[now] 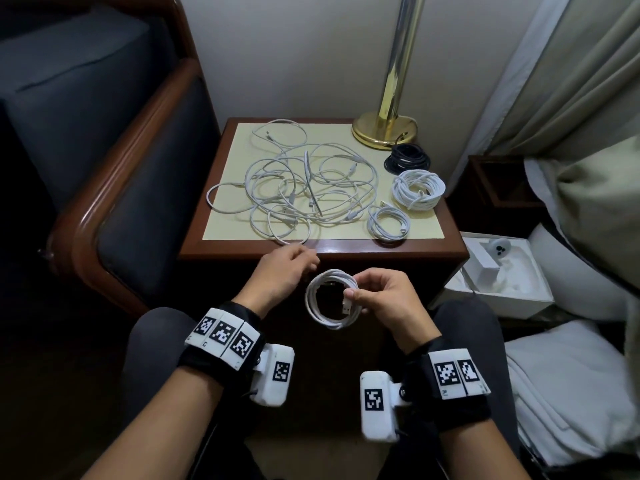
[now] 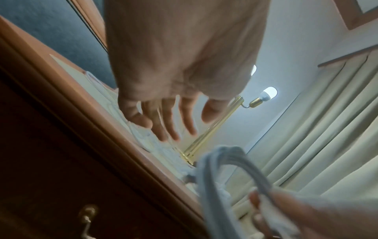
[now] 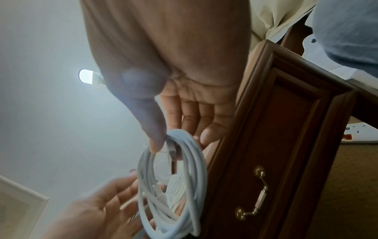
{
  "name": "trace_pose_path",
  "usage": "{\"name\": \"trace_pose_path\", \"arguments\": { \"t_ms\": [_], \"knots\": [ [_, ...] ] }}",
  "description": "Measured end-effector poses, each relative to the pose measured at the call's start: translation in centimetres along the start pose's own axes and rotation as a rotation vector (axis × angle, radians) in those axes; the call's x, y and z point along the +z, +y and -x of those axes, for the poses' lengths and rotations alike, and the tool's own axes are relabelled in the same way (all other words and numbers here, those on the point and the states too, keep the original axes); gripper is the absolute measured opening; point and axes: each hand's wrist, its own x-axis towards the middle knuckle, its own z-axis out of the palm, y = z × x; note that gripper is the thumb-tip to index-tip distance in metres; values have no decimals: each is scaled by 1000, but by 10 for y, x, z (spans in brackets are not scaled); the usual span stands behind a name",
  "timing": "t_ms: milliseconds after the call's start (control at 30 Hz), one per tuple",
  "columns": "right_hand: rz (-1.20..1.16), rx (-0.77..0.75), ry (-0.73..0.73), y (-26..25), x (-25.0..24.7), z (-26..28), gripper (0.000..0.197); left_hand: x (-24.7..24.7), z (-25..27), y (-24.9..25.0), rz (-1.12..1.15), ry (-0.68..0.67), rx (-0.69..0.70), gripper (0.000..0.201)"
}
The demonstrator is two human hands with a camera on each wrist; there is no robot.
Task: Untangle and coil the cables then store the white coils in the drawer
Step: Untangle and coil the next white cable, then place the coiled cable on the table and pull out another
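My right hand [image 1: 358, 295] pinches a small coil of white cable [image 1: 330, 299] between thumb and fingers, in front of the nightstand's closed drawer [image 3: 286, 129]; the pinch also shows in the right wrist view [image 3: 167, 145]. The left hand [image 1: 304, 263] hovers just left of the coil near the table's front edge, fingers relaxed and holding nothing [image 2: 163, 126]. A tangle of loose white cables [image 1: 304, 188] is spread over the tabletop [image 1: 426, 230]. Two finished white coils [image 1: 419, 188] [image 1: 388, 223] lie at its right side.
A black cable coil [image 1: 407, 159] sits by the brass lamp base [image 1: 384, 129] at the back right. An upholstered armchair [image 1: 138, 188] stands left of the nightstand. An open white box [image 1: 498, 275], bedding and a curtain fill the right. The drawer has a brass handle [image 3: 251, 194].
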Motion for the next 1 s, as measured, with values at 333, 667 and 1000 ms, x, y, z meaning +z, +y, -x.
{"name": "trace_pose_path", "arguments": {
  "t_ms": [333,667,1000],
  "knots": [
    [6,-8,243,-32,-53,-46,14,-9,-57,1,-440,264,499,16],
    [67,-12,404,-73,-95,-130,22,43,-135,34,-1034,-69,508,60],
    [256,29,480,-79,-98,-197,16,52,-180,12,-939,-1,269,37]
  ]
}}
